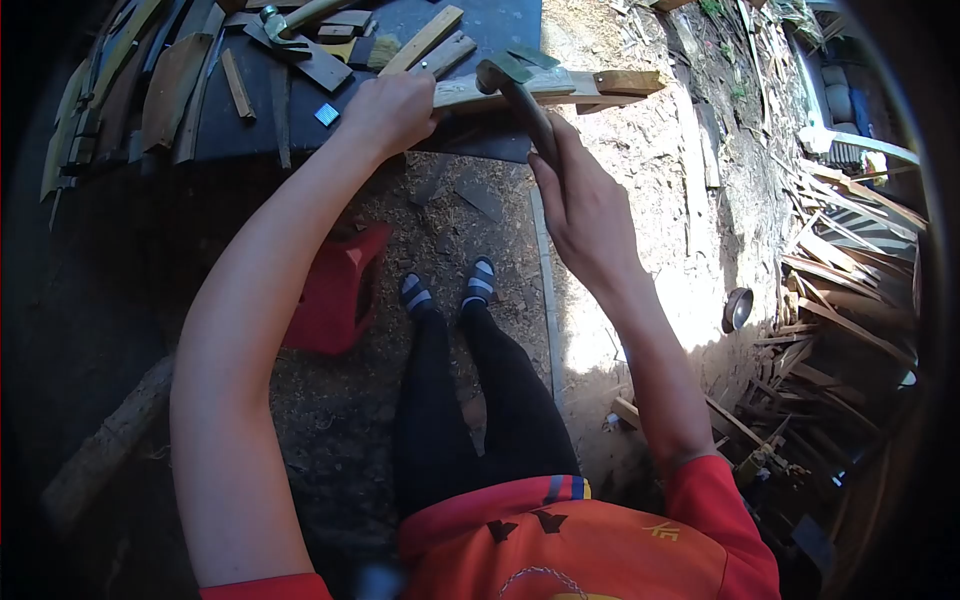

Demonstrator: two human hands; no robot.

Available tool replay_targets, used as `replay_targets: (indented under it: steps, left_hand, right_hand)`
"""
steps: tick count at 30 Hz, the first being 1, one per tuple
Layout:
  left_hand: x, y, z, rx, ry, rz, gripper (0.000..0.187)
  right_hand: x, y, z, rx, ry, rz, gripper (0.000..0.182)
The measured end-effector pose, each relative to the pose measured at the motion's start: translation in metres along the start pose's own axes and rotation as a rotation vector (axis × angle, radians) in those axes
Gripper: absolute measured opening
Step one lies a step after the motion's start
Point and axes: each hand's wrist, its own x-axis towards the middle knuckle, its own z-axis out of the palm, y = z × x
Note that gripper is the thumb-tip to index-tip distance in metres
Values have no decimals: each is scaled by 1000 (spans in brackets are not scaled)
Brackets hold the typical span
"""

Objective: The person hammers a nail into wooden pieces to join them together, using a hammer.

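My left hand (392, 115) is closed on the left end of a pale wooden piece (560, 88) at the edge of the dark table. Close above its knuckles a small bright tip shows, too small to make out. My right hand (588, 205) grips the dark handle of a hammer (525, 110). The hammer's head is raised toward the top centre and overlaps the wooden piece; whether the two touch I cannot tell.
Wood strips (425, 40), a second hammer (285, 25), a brush (383, 52) and a small blue box (326, 115) lie on the dark table (240, 140). Below stands a red plastic stool (335, 290). Scrap wood (850, 270) is heaped at the right, near a metal bowl (738, 309).
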Motion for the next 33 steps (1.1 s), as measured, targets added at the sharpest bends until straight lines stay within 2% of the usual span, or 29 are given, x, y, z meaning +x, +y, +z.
replay_targets:
  steps: [1, 6, 9, 11, 13, 14, 17, 18, 22, 24, 25, 27, 29, 30, 33]
  left_hand:
    - [0, 2, -2, -4, -11, 0, 28]
    - [-1, 2, -4, 9, -12, -13, 26]
    - [-1, -1, -1, 9, -6, -9, 26]
    - [-2, 2, -6, 0, -33, -29, 26]
    - [-1, 6, -9, -4, -41, -34, 26]
    - [-2, 6, -9, 2, -39, -40, 26]
    - [-2, 6, -7, 8, -37, -31, 28]
    - [-2, 5, -7, 5, -37, -29, 28]
    - [-2, 4, -7, -5, -43, -22, 28]
    - [-3, 4, -6, -12, -33, -16, 28]
    - [-3, 3, -4, -21, -27, -18, 28]
    - [-4, 1, -2, -35, -20, -21, 28]
    - [-5, 0, -1, -45, -21, -21, 29]
    - [-3, -2, -3, -38, -27, -24, 29]
    - [-4, 1, -3, -43, -45, -35, 29]
  right_hand:
    - [-1, -7, -5, 41, 2, -2, 48]
    - [5, -45, -50, 254, 335, -169, 43]
    - [10, -45, -49, 309, 446, -249, 46]
    - [12, -22, -17, 300, 455, -242, 45]
    - [3, -2, -1, 61, -40, 59, 39]
    - [1, 3, 3, 98, -21, 56, 36]
    - [-4, -14, -23, 145, 93, 17, 36]
    - [-3, -30, -41, 249, 135, 38, 36]
    - [11, -48, -69, 533, 510, -171, 36]
    - [16, -45, -56, 646, 574, -201, 37]
    - [17, -26, -32, 592, 576, -189, 39]
    - [6, 8, 12, 257, 341, -150, 39]
    - [3, 24, 18, 147, -24, 72, 38]
    - [4, 10, 1, 131, -37, 164, 38]
    - [4, -21, -49, 199, 128, 169, 36]
